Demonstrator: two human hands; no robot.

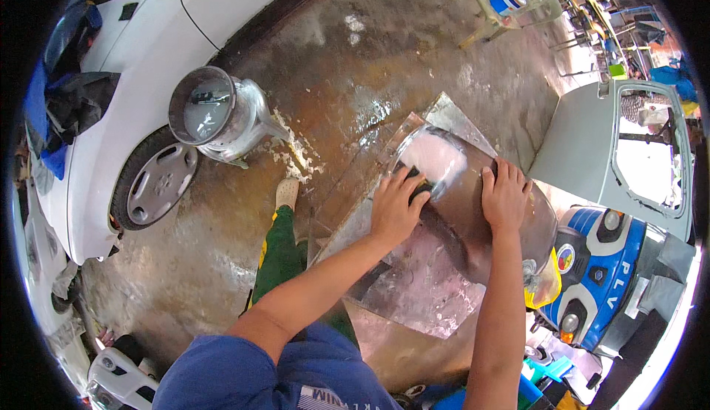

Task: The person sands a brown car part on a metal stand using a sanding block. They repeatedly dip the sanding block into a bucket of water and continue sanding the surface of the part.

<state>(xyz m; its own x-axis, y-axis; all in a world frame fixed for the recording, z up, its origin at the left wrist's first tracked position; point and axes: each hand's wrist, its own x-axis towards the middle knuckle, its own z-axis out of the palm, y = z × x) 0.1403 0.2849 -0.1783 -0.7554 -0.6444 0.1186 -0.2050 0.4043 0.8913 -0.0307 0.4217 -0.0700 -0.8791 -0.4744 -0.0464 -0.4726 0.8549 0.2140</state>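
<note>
A curved brown vehicle panel [473, 221] lies in front of me, with a smooth white patch of filler [436, 157] on its far left part. My left hand [398, 207] is closed around a small dark sanding pad [421, 187], pressed to the panel at the near edge of the white patch. Much of the pad is hidden under the fingers. To the right of the patch, my right hand [506, 199] rests on the panel, its fingers stretched out and holding nothing. Beneath the panel is a worn, paint-smeared flat sheet [436, 299].
At left, a bucket of greyish water [207, 110] stands by a white car [140, 62] and its wheel [163, 184]. A plastic chair [543, 3] bears a blue-and-white can [508, 0]. A detached car door [580, 133] and a blue-and-white vehicle front [603, 269] are at right.
</note>
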